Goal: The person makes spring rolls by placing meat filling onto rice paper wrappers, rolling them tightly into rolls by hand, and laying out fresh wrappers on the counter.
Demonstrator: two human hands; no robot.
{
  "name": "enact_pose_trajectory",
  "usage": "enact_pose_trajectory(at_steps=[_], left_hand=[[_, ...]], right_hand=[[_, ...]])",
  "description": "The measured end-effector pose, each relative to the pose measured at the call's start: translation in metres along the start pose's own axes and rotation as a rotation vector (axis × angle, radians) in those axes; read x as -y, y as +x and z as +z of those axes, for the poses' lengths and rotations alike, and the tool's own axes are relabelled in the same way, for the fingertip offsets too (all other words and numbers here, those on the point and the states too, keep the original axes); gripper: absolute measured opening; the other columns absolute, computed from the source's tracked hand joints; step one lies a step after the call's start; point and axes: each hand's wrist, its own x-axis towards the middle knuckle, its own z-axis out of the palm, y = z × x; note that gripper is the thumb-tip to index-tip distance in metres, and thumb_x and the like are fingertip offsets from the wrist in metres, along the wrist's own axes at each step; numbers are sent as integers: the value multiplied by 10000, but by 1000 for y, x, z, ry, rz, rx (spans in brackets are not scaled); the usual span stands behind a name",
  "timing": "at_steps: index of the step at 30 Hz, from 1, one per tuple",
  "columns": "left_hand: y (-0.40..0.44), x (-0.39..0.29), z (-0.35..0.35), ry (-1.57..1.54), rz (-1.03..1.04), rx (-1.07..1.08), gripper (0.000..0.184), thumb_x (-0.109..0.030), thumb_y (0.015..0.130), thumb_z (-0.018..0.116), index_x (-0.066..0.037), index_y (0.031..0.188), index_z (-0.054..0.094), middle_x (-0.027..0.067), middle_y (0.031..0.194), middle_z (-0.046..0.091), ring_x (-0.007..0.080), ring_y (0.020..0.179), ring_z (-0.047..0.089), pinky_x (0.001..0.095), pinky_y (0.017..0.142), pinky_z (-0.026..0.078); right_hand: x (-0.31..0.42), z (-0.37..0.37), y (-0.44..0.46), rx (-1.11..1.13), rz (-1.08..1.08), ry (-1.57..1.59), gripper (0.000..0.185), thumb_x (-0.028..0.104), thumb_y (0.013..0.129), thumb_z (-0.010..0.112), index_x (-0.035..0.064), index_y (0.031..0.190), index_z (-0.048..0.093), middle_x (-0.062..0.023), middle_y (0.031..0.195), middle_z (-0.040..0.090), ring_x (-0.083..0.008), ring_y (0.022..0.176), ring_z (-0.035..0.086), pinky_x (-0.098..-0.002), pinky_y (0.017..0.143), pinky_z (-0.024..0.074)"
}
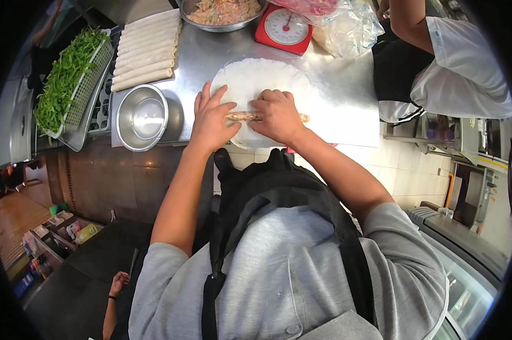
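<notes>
A round white wrapper sheet lies on the steel table, with a thin line of orange-flecked filling across its near part. My left hand rests at the filling's left end, its fingers spread over the sheet's left edge. Over the right part of the filling is my right hand, fingers curled and pressed on it; the filling's right tip shows past the hand.
A steel bowl and stacked white rolls are at left, beside a basket of greens. Behind stand a bowl of filling, a red scale and plastic bags. A co-worker is at right.
</notes>
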Motion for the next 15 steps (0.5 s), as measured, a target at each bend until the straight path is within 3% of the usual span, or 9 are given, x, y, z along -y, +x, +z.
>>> enact_pose_trajectory(at_steps=[5, 8, 10, 13, 15], left_hand=[[-4, 4, 3, -6, -7, -13, 256, -207, 767, 806, -136, 1012, 817, 157, 1479, 543, 420, 1511, 280, 566, 1233, 199], [-10, 2, -2, -64, -18, -79, 223, -211, 771, 815, -148, 985, 823, 152, 1474, 551, 418, 1506, 292, 566, 1226, 211], [-11, 6, 3, -81, -17, -102, 204, -215, 772, 820, -157, 967, 826, 146, 1472, 556, 416, 1505, 296, 565, 1224, 214], [-7, 6, 9, -86, -8, -122, 173, -225, 774, 827, -171, 939, 830, 135, 1465, 567, 414, 1504, 299, 563, 1220, 217], [-7, 5, 10, -73, -14, -115, 163, -230, 774, 830, -176, 928, 831, 129, 1460, 573, 413, 1504, 299, 563, 1220, 217]], right_hand=[[-1, 0, -3, 36, -33, 107, 182, 275, 807, 775, 156, 943, 800, 1, 936, 655, -220, 987, 613, -427, 909, 394], [-3, -4, -6, -82, -6, 185, 157, 274, 795, 791, 163, 905, 803, 15, 902, 659, -209, 963, 617, -418, 898, 399], [-4, -1, -3, -115, -73, 161, 118, 223, 767, 815, 138, 848, 800, 6, 840, 659, -212, 841, 637, -387, 819, 462], [1, 5, 5, -149, -139, 199, 85, 189, 734, 839, 140, 760, 773, 10, 813, 655, -217, 796, 636, -379, 763, 474], [1, 2, 4, -93, -49, 206, 75, 212, 752, 828, 164, 778, 777, 24, 836, 654, -207, 861, 628, -393, 831, 439]])
